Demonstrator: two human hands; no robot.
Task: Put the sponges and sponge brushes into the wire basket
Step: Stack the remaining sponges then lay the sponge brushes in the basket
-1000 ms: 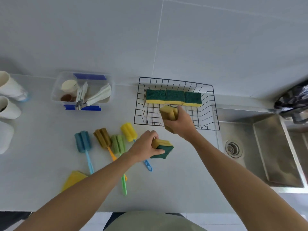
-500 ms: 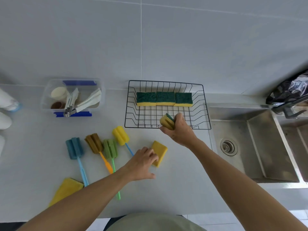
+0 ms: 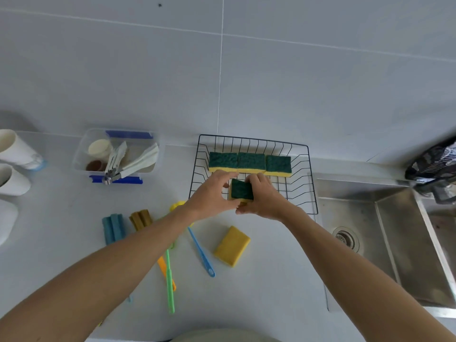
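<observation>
A black wire basket (image 3: pixel 311 183) stands against the wall with three green-and-yellow sponges (image 3: pixel 250 162) in a row along its back. Over its front part my left hand (image 3: pixel 211 193) and my right hand (image 3: pixel 265 197) both hold a fourth green-topped sponge (image 3: pixel 242 190), green side up. A yellow sponge (image 3: pixel 232 245) lies on the counter below the basket. Left of it lie sponge brushes: a blue head (image 3: pixel 113 228), a brown head (image 3: pixel 141 219), a yellow head (image 3: pixel 176 206) with a blue handle (image 3: pixel 201 253), and a green handle (image 3: pixel 169 282). My left arm hides parts of them.
A clear box (image 3: pixel 82 154) with tongs and small items sits at the back left. White cups (image 3: pixel 14 149) stand at the far left edge. A steel sink (image 3: pixel 385 243) with its drain lies to the right of the basket, with a dark object (image 3: pixel 434 161) above it.
My left hand let go of the yellow sponge on the counter and rose to the basket. It now holds, with my right hand, the sponge turned green side up.
</observation>
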